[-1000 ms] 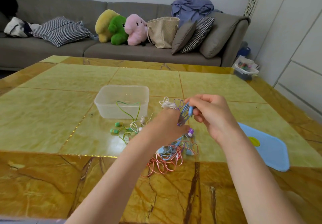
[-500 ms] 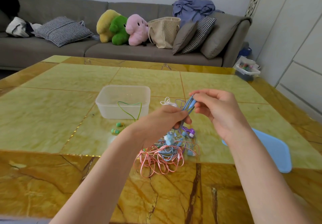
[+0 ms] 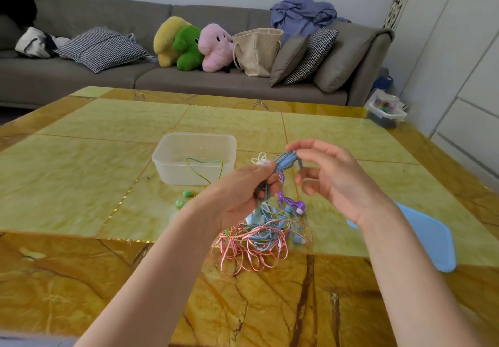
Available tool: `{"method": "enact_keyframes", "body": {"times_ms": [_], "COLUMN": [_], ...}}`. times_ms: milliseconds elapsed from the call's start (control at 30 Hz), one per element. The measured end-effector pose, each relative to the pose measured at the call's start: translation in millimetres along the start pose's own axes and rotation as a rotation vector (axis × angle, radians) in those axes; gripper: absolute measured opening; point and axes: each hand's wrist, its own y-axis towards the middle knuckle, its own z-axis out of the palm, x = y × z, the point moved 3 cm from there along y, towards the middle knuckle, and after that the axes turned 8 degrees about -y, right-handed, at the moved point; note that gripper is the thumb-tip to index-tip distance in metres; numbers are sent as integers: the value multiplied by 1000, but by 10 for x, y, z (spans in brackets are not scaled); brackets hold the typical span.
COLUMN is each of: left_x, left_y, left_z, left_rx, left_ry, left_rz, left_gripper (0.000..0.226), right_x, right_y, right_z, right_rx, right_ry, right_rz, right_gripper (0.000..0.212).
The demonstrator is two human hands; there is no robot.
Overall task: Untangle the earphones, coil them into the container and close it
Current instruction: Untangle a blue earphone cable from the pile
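Both hands have risen slightly since before. Right hand [image 3: 333, 182] fingers pinch the blue coil [image 3: 285, 161] top; left hand [image 3: 239, 198] grips its lower end. Tangled earphones [image 3: 259, 241] hang to desk [image 3: 81, 173] near front edge; open container [image 3: 194, 157] behind, lid [image 3: 429, 238] right.

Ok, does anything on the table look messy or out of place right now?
Yes. The earphones are one knotted heap of pink, blue, purple and green cords beside the container, not in it. A green cord loop stands up in front of the container, whose blue lid lies apart.

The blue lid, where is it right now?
The blue lid lies flat on the table at the right, just beyond the right forearm, apart from the clear container.
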Motion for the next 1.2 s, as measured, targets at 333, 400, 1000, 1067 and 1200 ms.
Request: {"method": "enact_keyframes", "body": {"times_ms": [333, 400, 1000, 1067, 1200], "left_x": [6, 31, 132, 91, -50], "left_y": [-59, -52, -17, 35, 120], "left_z": [-7, -17, 51, 5, -265], "left_rx": [170, 191, 212, 118, -209], "left_ry": [60, 72, -130, -141, -233], "left_rz": [-23, -62, -129, -54, 74], "left_gripper": [27, 28, 24, 24, 23], "right_x": [-94, -63, -12, -48, -137], "right_y": [-11, -19, -66, -18, 207], "right_z": [102, 89, -20, 45, -6], "right_rx": [169, 166, 176, 122, -95], "right_ry": [155, 121, -171, -127, -73], "right_rz": [52, 40, -200, -190, -115], "right_gripper": [27, 18, 15, 20, 21]}}
